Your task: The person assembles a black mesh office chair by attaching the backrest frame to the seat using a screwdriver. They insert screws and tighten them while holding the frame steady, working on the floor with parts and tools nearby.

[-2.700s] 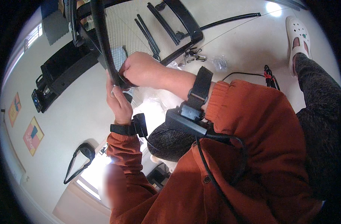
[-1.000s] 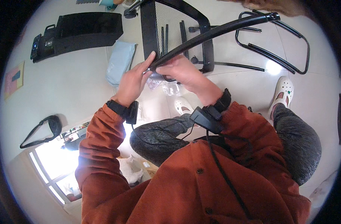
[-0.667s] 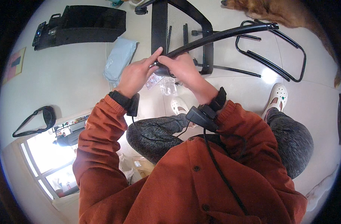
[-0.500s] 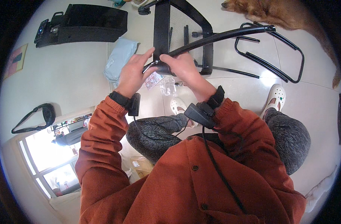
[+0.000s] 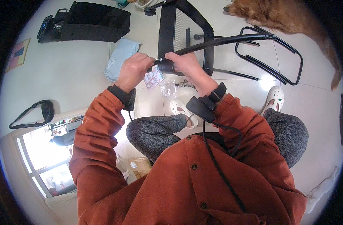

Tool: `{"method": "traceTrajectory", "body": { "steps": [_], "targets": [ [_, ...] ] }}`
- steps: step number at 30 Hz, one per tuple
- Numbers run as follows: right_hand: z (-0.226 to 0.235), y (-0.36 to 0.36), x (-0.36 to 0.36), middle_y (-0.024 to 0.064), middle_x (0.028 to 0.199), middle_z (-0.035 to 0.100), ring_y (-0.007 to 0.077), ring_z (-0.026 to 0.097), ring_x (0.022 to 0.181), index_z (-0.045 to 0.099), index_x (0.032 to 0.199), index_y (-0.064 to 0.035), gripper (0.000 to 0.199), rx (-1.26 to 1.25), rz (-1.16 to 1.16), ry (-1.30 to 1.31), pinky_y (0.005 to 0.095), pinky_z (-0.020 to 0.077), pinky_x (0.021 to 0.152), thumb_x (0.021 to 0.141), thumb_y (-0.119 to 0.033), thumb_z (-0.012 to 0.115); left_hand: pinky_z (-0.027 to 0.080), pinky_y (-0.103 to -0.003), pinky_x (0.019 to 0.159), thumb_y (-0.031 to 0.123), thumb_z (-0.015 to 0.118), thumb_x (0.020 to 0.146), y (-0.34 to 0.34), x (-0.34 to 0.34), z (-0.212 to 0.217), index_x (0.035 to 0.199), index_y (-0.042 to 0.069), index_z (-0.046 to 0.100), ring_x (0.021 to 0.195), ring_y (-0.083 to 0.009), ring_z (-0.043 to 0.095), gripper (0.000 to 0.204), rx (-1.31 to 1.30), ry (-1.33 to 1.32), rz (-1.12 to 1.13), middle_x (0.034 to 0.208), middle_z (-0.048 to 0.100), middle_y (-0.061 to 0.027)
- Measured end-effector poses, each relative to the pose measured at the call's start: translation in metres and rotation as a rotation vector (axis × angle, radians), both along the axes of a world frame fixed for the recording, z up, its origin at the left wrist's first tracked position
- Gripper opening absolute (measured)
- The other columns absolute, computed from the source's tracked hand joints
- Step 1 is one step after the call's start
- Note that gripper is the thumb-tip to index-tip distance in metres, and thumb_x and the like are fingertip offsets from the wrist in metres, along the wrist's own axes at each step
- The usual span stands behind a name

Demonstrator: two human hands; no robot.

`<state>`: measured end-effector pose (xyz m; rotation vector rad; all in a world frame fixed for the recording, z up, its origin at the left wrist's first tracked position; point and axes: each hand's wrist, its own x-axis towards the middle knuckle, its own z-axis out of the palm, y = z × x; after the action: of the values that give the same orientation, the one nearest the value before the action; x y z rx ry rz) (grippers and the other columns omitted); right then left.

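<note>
My right hand (image 5: 189, 66) is wrapped round a curved black metal tube (image 5: 227, 40), its thumb on top near the tube's near end. At that end a small silver bolt (image 5: 161, 59) shows. My left hand (image 5: 134, 68) is closed beside it, with its fingertips on a thin silver hex key (image 5: 155, 60), mostly hidden by the fingers. Just beyond and under the tube is a black chair frame (image 5: 167, 32) with a mesh panel (image 5: 180, 28). On the floor below my hands lie a printed leaflet (image 5: 153, 78) and a clear plastic bag (image 5: 168, 88).
Black bent tube frames (image 5: 300, 63) lie on the right of the floor, with a brown dog (image 5: 280, 15) stretched out beyond. A pale blue package (image 5: 120, 56) and a black box-shaped appliance (image 5: 98, 22) are at the left. A brown parcel (image 5: 140, 165) sits by my left knee.
My left hand has turned over and closed; its fingers were spread with the silver key showing between them. The tube's far end has dipped slightly and my right hand keeps its hold.
</note>
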<state>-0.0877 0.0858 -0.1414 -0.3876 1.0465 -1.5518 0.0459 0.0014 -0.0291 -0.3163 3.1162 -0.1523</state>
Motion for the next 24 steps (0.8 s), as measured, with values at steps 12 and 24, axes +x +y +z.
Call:
{"method": "traceTrajectory", "body": {
  "steps": [12, 24],
  "targets": [
    [0.000, -0.002, -0.017, 0.0088, 0.062, 0.059, 0.0153, 0.056, 0.051, 0.063, 0.072, 0.0056, 0.038, 0.040, 0.194, 0.117, 0.0284, 0.0461, 0.048, 0.072, -0.033, 0.064, 0.045, -0.034, 0.060, 0.004, 0.062, 0.067, -0.002, -0.006, 0.002, 0.075, 0.004, 0.053, 0.069, -0.0246, 0.053, 0.012, -0.067, -0.057, -0.035, 0.071, 0.049, -0.0082],
    [-0.001, -0.006, -0.025, 0.0018, 0.055, 0.049, 0.0113, 0.043, 0.047, 0.058, 0.060, -0.0034, 0.041, 0.049, 0.333, 0.158, 0.0251, 0.0354, 0.044, 0.072, -0.042, 0.066, 0.045, -0.035, 0.061, 0.005, 0.060, 0.068, 0.006, -0.004, 0.003, 0.074, 0.005, 0.052, 0.071, -0.0258, 0.054, 0.011, -0.092, -0.040, 0.006, 0.071, 0.049, -0.0087]
  ]
}}
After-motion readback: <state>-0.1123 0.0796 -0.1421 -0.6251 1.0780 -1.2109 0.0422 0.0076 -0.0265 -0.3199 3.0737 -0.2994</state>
